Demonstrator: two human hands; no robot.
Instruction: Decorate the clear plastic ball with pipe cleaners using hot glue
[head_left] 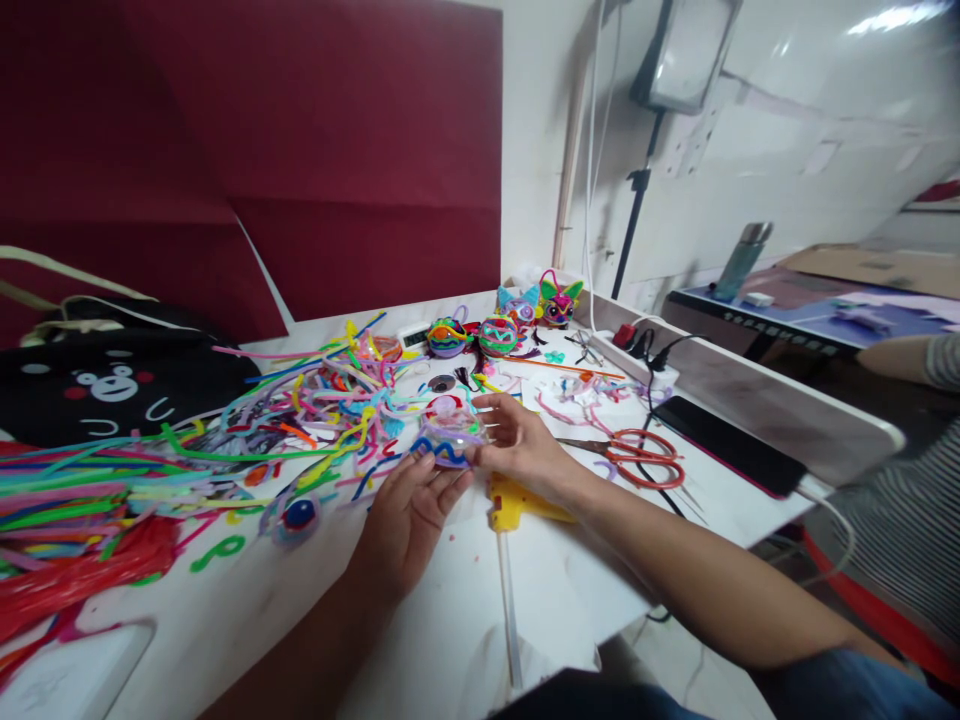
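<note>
Between my hands is a clear plastic ball (pixel 450 422) with red inside it and wavy blue and purple pipe cleaners along its lower part. The fingertips of my left hand (pixel 411 508) grip its lower front edge. My right hand (pixel 519 448) closes on its right side with thumb and fingers. Just under my right hand lies a yellow glue gun (pixel 508 503), partly hidden, with a glue stick (pixel 510 610) pointing toward me. To the right rest orange-handled scissors (pixel 637 455). A second clear ball with a dark blue centre (pixel 298 514) sits left of my left hand.
Loose pipe cleaners (pixel 322 410) pile up on the left beside a black bag (pixel 112 375). Several decorated balls (pixel 501 336) stand at the back. A phone (pixel 727 445) and a power strip (pixel 637 360) are on the right. Another person's striped sleeve (pixel 892 500) shows at the far right.
</note>
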